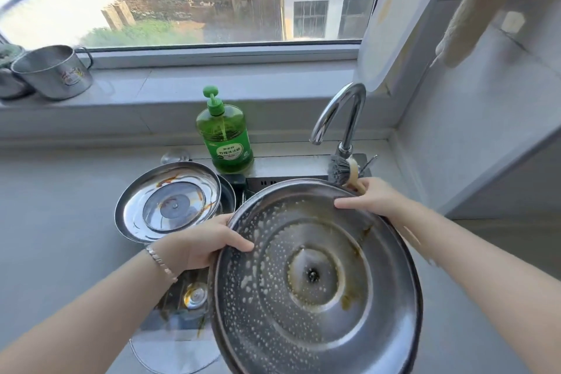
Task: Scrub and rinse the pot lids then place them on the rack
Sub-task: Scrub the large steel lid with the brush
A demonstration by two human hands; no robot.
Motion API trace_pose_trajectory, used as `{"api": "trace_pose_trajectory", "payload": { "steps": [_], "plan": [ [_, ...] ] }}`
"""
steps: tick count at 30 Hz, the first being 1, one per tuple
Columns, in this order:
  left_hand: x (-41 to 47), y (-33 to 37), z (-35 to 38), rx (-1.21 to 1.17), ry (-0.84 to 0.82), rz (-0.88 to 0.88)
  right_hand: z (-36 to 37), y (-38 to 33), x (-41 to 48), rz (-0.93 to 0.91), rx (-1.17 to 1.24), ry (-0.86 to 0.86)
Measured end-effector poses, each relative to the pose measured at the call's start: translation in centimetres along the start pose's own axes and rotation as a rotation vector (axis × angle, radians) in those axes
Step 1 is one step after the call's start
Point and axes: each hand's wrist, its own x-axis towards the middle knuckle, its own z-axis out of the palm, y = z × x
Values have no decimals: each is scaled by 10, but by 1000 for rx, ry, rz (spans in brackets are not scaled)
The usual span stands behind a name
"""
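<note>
A large steel pot lid (315,279) is held over the sink, its underside up, dotted with soap foam and brown grease. My left hand (206,244) grips its left rim, thumb on the inside. My right hand (375,196) holds the far right rim and also grips a dish brush (343,170) with dark bristles pointing up. A second steel lid (168,200) with a glass centre and orange stains lies tilted at the sink's left.
A green dish soap bottle (224,133) stands behind the sink (273,165) beside the chrome faucet (343,115). A steel mug (51,71) sits on the window sill. A white board (394,15) leans at the right. Another glass lid (176,349) lies at the front edge.
</note>
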Motion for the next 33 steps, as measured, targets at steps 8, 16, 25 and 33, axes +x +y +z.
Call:
{"api": "trace_pose_trajectory", "payload": {
  "steps": [8, 16, 25, 33],
  "plan": [
    [-2, -16, 25, -225, 86, 130, 46, -8, -13, -210, -514, 330],
    [-2, -20, 35, -305, 129, 181, 106, -33, -73, -516, -407, 82],
    [-11, -20, 42, -278, 93, 235, 92, -30, -58, -653, -59, 141],
    [-11, -21, 53, -280, 25, 221, 94, -39, -65, -657, -27, 183]
  ]
}}
